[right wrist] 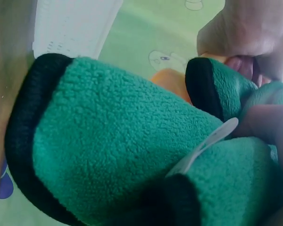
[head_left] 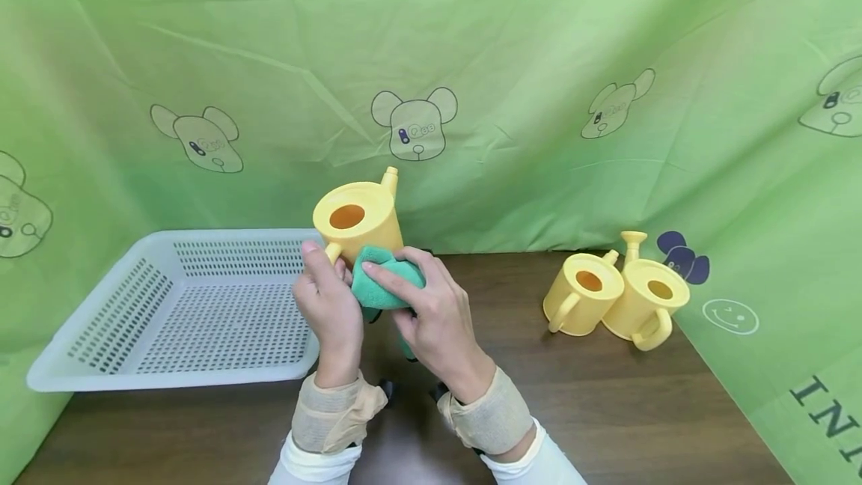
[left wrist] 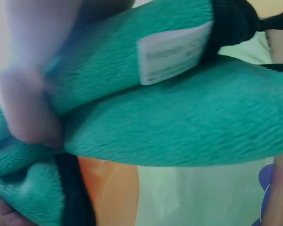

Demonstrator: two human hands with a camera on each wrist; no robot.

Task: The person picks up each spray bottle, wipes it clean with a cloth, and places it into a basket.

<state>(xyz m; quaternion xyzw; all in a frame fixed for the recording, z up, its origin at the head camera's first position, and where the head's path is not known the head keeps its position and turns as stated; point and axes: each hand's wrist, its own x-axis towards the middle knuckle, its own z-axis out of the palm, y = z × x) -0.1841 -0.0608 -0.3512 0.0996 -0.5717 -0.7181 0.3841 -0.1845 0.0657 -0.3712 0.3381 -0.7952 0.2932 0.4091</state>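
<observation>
Fingers [head_left: 396, 284] of the right hand [head_left: 438, 313] clamp a green cloth [head_left: 377, 298] against a yellow watering can [head_left: 379, 227], those of the partly hidden left hand [head_left: 331, 305] seemingly gripping its handle [head_left: 334, 251], above the counter [head_left: 485, 395] near a white basket [head_left: 175, 379], two similar cans [head_left: 571, 302] standing rightward.

From above, my head view looks forward and down; both wrist views share the green cloth [left wrist: 179, 122], close up.

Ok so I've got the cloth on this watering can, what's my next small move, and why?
I'd probably turn the yellow watering can slightly with your left hand, so the green cloth reaches another patch. Your right hand holds the cloth at the can's near side only, while your left steadies the can.
</observation>
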